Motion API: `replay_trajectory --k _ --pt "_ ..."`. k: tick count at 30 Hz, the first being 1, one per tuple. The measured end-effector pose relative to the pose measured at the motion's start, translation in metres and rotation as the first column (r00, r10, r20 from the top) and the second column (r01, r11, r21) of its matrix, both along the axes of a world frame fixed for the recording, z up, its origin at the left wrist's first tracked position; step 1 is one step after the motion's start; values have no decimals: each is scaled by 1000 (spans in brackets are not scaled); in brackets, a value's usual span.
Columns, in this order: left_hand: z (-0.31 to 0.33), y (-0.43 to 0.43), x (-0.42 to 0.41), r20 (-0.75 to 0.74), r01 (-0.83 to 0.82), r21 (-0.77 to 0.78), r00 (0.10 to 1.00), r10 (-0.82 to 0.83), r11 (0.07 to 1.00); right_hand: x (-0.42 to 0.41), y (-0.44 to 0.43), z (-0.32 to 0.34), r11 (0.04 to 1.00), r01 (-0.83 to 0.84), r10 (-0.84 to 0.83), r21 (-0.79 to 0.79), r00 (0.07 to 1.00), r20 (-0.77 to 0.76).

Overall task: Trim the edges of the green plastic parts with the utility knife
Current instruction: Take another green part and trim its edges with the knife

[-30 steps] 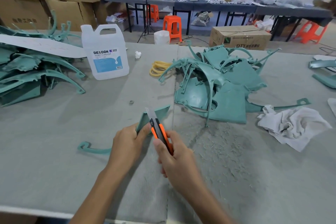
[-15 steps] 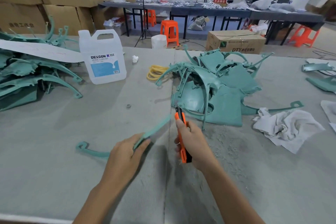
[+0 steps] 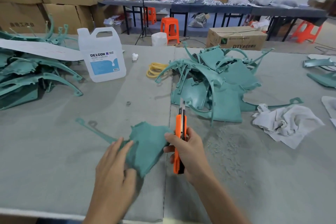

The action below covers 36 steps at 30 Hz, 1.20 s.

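A green plastic part (image 3: 150, 143) lies flat on the grey table (image 3: 54, 142) in front of me, its thin curved arm running off to the upper left. My left hand (image 3: 116, 165) lies on the part's near left side, fingers spread over it; the hand is blurred. My right hand (image 3: 189, 152) grips an orange utility knife (image 3: 180, 143) upright at the part's right edge, blade out and pointing away from me. The fingertips of that hand touch the part's right edge.
A heap of green parts (image 3: 214, 82) sits behind the knife, another heap (image 3: 27, 74) at far left. A white DEXCON jug (image 3: 102, 56), yellow rubber bands (image 3: 156, 71) and a white rag (image 3: 287, 123) lie around. Plastic shavings (image 3: 227, 143) cover the table to the right.
The part was held up on edge and now lies flat. My left hand has shifted onto its near side. The knife has stayed upright and come to the part's right edge.
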<state>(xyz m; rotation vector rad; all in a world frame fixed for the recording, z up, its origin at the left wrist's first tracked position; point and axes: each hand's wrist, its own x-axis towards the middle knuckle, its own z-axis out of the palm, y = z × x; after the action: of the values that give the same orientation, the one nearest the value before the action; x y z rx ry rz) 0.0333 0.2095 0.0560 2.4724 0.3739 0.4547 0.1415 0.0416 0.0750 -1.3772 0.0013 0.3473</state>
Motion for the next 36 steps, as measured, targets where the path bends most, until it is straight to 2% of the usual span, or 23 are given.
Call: replay_trajectory --k 2,4,7,11,13,17,29,34,36 --pt "-1 -12 2 -96 68 -15 993 -69 998 -13 8 -2 999 -31 31 28 999 -19" --pt "-7 -20 11 -193 54 43 980 -44 998 -24 14 -3 992 -114 114 56 993 -5" --pt "-12 -15 22 -101 -11 57 995 17 998 -31 11 -4 973 -229 228 18 972 64" --pt "-18 -6 29 30 -33 -52 999 35 998 -25 -6 -9 956 -165 218 -243 953 210" --pt "-18 -5 32 29 -63 -97 997 66 993 -22 -13 -15 928 -117 224 -354 934 278" --pt "-19 -5 35 21 -87 -134 996 91 987 -23 -16 -24 853 -127 321 -507 892 317" --pt "-21 -3 35 53 -107 -173 992 117 979 -27 -13 -21 826 -140 375 -547 860 347" --pt "-21 -3 35 48 -106 -194 992 118 975 -28 -10 -20 733 -122 451 -670 823 344" --pt "-21 -2 35 48 -117 -219 990 131 969 -27 -6 -18 746 -114 443 -657 821 361"
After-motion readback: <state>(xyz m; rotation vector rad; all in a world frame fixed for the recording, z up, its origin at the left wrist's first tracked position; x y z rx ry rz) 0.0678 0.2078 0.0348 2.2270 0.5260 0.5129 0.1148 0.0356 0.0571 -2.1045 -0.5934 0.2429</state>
